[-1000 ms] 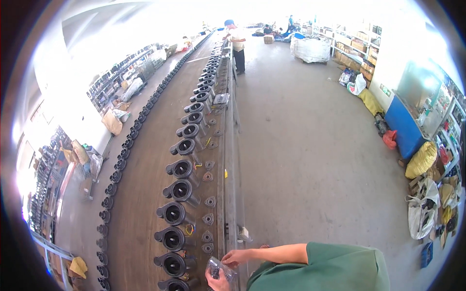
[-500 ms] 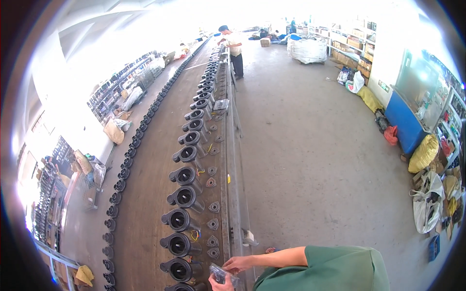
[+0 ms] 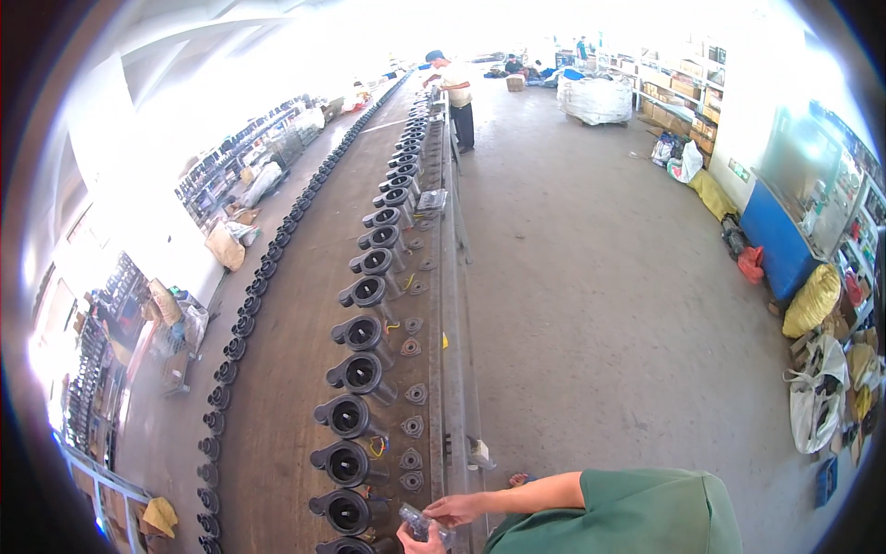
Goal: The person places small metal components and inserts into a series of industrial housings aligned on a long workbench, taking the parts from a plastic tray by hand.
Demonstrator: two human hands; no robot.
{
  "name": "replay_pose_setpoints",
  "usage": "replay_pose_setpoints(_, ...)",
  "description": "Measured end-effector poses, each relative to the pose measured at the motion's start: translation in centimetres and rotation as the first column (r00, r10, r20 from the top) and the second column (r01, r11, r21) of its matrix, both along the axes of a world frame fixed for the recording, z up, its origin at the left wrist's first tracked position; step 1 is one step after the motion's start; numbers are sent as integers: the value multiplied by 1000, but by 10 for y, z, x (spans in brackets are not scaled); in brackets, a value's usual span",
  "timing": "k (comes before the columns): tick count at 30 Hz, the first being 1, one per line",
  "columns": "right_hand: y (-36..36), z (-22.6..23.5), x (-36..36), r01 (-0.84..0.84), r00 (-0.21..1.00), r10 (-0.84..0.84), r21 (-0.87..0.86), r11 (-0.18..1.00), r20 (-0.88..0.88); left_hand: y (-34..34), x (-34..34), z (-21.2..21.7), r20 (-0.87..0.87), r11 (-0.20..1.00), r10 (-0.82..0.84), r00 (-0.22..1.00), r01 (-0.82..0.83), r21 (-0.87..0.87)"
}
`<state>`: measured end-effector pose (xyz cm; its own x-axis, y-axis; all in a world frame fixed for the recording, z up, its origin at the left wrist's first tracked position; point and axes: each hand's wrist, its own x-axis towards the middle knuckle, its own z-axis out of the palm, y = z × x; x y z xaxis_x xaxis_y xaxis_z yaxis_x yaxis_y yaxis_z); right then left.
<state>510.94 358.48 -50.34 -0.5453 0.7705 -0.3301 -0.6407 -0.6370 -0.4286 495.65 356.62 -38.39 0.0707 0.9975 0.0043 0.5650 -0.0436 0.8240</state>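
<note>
I have both hands low at the bottom edge, over the near end of the long counter (image 3: 305, 369). My right hand (image 3: 454, 509) comes in from the green sleeve (image 3: 628, 512) with its fingers closed on the top of a small clear plastic packet (image 3: 417, 523), pinching it. My left hand (image 3: 417, 540) is just below, mostly cut off by the frame edge; it touches the packet from underneath, but I cannot tell whether its fingers are curled round it or only propping it. The packet hangs between the two hands, just right of the nearest black pump housing (image 3: 346, 511) and above the counter's right edge.

More black housings run away from me in a row, round openings facing up, with small flanged metal discs (image 3: 412, 426) lying beside them along the metal rail (image 3: 454, 305). A second row of dark parts (image 3: 242, 325) lines the far left edge of the counter. Another person (image 3: 457, 97) stands well down the line on the concrete floor (image 3: 609, 305). White sacks and a yellow bag (image 3: 812, 300) sit by the right wall
</note>
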Motion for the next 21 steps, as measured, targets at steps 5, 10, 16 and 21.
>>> replay_pose_setpoints(5, -10, 4, -20, 25, 999, -27, -76, 997, -24, 0, 0, 10, -35, 999, 40, 999, -40, 21)
replay_pose_setpoints(10, -13, -6, -36, -22, 994, 17, -41, 999, -104, -2, 2, 22, -52, 998, 66, 996, -65, 24)
replay_pose_setpoints(16, -15, -18, -52, 24, 989, -34, -74, 997, -141, -1, -6, 6, -23, 998, 49, 999, -48, 42)
replay_pose_setpoints(21, -16, -22, -56, -10, 985, -13, -134, 991, -171, -1, -9, -12, -44, 996, 54, 998, -51, 80)
